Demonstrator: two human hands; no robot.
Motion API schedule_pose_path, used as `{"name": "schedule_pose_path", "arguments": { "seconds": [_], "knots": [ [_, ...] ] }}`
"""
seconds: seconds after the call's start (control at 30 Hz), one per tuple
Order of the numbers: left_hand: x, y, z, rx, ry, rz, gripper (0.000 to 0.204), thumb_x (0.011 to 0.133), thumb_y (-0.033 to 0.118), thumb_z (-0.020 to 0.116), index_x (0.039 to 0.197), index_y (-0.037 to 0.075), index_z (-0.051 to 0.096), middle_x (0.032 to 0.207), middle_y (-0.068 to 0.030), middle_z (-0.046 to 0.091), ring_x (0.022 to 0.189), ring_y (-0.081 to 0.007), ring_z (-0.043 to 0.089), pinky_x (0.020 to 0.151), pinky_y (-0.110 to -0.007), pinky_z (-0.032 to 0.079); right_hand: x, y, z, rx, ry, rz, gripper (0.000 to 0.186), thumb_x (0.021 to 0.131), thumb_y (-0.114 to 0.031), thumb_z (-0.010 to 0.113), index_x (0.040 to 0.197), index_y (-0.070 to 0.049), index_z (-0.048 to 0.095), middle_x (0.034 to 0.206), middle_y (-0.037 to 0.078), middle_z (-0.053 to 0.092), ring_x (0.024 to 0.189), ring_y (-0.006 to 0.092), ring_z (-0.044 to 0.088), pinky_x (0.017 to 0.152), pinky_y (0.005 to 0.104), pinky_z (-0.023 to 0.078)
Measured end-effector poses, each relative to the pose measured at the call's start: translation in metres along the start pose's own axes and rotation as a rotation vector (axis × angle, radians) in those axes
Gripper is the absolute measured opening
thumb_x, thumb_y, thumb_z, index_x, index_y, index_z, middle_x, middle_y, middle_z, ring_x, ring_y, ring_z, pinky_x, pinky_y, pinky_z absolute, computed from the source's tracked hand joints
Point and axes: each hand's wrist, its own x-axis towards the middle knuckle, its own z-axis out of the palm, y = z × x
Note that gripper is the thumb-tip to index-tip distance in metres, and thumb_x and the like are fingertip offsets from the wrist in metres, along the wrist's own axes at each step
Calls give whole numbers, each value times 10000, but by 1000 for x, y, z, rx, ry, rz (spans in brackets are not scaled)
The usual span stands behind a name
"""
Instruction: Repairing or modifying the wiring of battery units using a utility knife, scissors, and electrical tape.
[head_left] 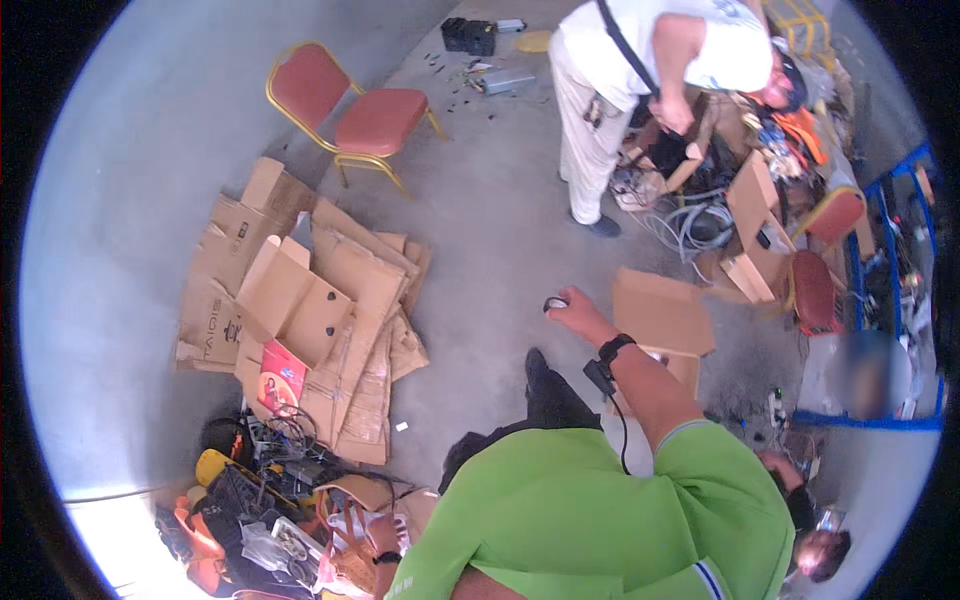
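My right hand (585, 318) is held out over the floor, fingers closed around a small, dark, rounded thing (555, 303) with a pale part. Its exact kind is too small to make out. A black wristband (616, 347) circles that wrist, and a small black box (599, 376) with a cable sits by the forearm. At lower left, my left hand (380, 533) reaches down to a brown and white bag (350, 553) in the heap of goods. The fingers are too small and partly hidden there to show a grip.
Flattened cardboard (360, 300) and an opened box (305, 320) lie left. An open carton (660, 315) sits beyond my right forearm. A red chair (380, 122) stands far left. A person in white (640, 80) bends over clutter; another person's head (822, 553) shows lower right.
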Motion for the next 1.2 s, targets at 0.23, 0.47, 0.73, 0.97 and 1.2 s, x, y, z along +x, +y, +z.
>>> {"name": "schedule_pose_path", "arguments": {
  "seconds": [0.23,0.47,0.73,0.97,1.2],
  "knots": [
    [-63,111,123,-493,-28,-95,129,889,196,605,844,76,619,812,-112,649,637,-205,650,480,-296,496,164,-64,1,-138,-110,-26,597,696,-225,764,1173,70,561,1070,189,647,992,271,633,882,353,483],
    [18,261,152,-288,-28,-67,133,893,193,596,880,67,638,850,-116,670,670,-226,667,505,-291,512,321,-134,5,-180,-76,-122,610,703,-198,754,1209,66,539,1040,176,658,944,240,647,824,345,507],
    [131,430,108,-672,-205,43,238,922,229,598,1024,14,586,872,-134,670,628,-215,648,454,-300,493,429,-232,-31,-154,13,-46,663,726,-232,775,1255,64,506,1072,185,648,962,242,645,829,334,513],
    [129,607,122,-340,94,90,258,925,205,602,1057,-15,576,858,-135,672,632,-198,657,478,-270,500,555,-245,-31,-111,32,39,709,726,-265,797,1277,56,487,1106,199,635,971,254,643,848,343,512],
    [161,604,137,231,-1,470,265,923,219,597,990,-37,606,847,-138,679,605,-194,653,445,-281,517,737,-199,18,-167,-93,21,670,709,-225,808,1245,39,505,1101,176,639,1001,240,626,865,352,497]
  ]
}}
